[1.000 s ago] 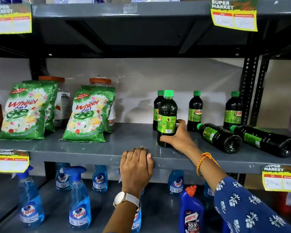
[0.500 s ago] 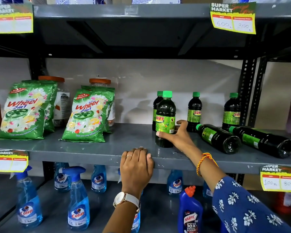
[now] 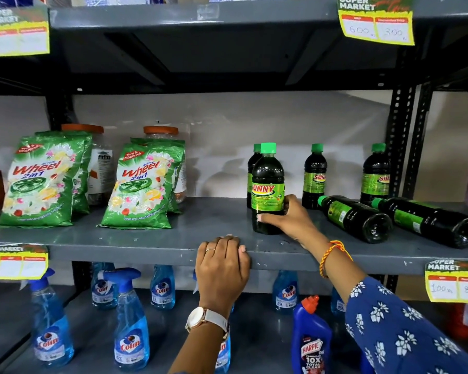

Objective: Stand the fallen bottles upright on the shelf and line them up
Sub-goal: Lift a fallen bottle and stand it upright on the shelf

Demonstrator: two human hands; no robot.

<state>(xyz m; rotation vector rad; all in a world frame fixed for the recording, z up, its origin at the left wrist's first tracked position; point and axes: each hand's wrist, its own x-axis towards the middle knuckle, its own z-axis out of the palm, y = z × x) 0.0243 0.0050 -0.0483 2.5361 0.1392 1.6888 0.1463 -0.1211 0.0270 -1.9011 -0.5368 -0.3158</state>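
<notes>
My right hand point(image 3: 289, 217) grips the lower part of a dark green-capped Sunny bottle point(image 3: 267, 182) that stands upright near the front of the grey middle shelf point(image 3: 152, 247), label facing me. Behind it another upright bottle point(image 3: 252, 168) is mostly hidden. Two more stand at the back, one point(image 3: 314, 176) in the middle and one point(image 3: 376, 174) to the right. Two bottles lie on their sides at the right: the nearer point(image 3: 355, 218) and the farther point(image 3: 427, 221), caps pointing back-left. My left hand point(image 3: 222, 265) rests curled over the shelf's front edge.
Green Wheel detergent packs point(image 3: 143, 184) and orange-lidded jars point(image 3: 161, 130) fill the shelf's left half. Blue Colin spray bottles point(image 3: 130, 322) and a Harpic bottle point(image 3: 311, 338) stand on the shelf below. Price tags point(image 3: 454, 282) hang from the shelf edges. A black upright post point(image 3: 400, 141) rises at the right.
My right hand has turned the upright bottle so its Sunny label now faces front. The left hand and the two lying bottles have stayed put.
</notes>
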